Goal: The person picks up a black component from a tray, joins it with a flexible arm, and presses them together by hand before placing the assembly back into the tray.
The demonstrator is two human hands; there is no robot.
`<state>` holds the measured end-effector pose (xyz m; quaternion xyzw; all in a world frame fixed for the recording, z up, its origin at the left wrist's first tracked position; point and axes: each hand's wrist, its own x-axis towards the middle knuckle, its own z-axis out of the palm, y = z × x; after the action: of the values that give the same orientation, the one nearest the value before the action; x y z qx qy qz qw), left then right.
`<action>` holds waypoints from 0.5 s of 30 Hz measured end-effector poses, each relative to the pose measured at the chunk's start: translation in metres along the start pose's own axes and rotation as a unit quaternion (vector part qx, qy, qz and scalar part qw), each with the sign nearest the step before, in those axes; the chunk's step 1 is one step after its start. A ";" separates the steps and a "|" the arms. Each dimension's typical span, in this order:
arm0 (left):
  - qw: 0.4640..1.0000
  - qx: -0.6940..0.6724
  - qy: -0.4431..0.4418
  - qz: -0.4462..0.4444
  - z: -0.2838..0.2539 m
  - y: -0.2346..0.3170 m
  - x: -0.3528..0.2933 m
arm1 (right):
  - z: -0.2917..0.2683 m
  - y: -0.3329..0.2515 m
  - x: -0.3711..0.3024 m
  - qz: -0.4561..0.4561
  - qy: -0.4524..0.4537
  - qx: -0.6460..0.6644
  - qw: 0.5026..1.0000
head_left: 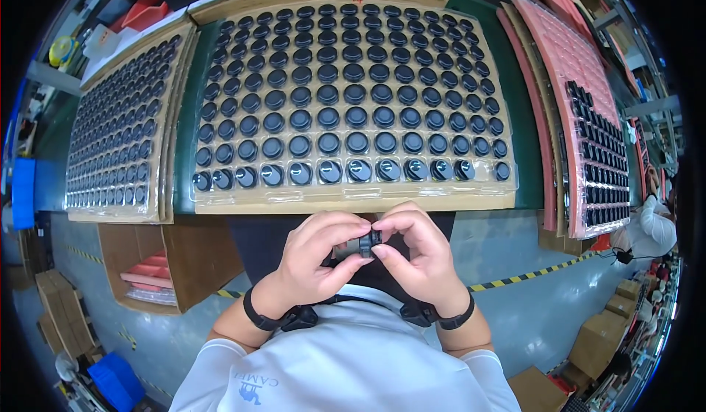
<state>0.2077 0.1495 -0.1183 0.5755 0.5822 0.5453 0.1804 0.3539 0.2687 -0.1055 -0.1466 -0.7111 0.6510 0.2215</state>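
Note:
My left hand (305,254) and my right hand (426,254) meet in front of my body, and their fingertips pinch a small black lens-like cylinder (364,246) from both sides. It has a ribbed ring, and fingers cover part of it. Just beyond my hands lies a clear plastic tray (353,193) on cardboard, filled with rows of black round pieces like the one held. In its nearest row several pieces (359,170) lean and show shiny faces. One pocket (482,171) near that row's right end holds no piece.
A second filled tray (118,125) stands at the left on stacked cardboard. At the right a pink foam tray (577,224) holds black parts in its nearer half. Below the bench edge, a cardboard box (209,254) contains pink foam. Another person (651,228) sits far right.

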 end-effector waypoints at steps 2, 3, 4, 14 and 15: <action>0.997 -0.064 0.011 -0.032 -0.001 -0.003 -0.004 | 0.002 -0.003 0.001 0.069 0.008 0.193 0.979; 0.990 -0.128 0.022 -0.062 -0.001 -0.004 -0.006 | 0.003 -0.003 0.002 0.102 0.012 0.286 0.953; 0.977 -0.191 0.032 -0.091 -0.001 -0.004 -0.007 | 0.002 -0.001 0.002 0.101 0.012 0.287 0.952; 0.992 -0.106 0.039 -0.058 -0.004 0.005 -0.002 | 0.004 -0.002 0.001 0.050 0.067 0.214 0.973; 0.994 -0.087 0.040 -0.050 -0.004 0.006 -0.001 | 0.005 -0.003 0.001 0.010 0.084 0.147 0.985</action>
<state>0.2074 0.1452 -0.1118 0.5052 0.5674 0.6067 0.2339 0.3503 0.2645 -0.1023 -0.1732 -0.5848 0.7363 0.2932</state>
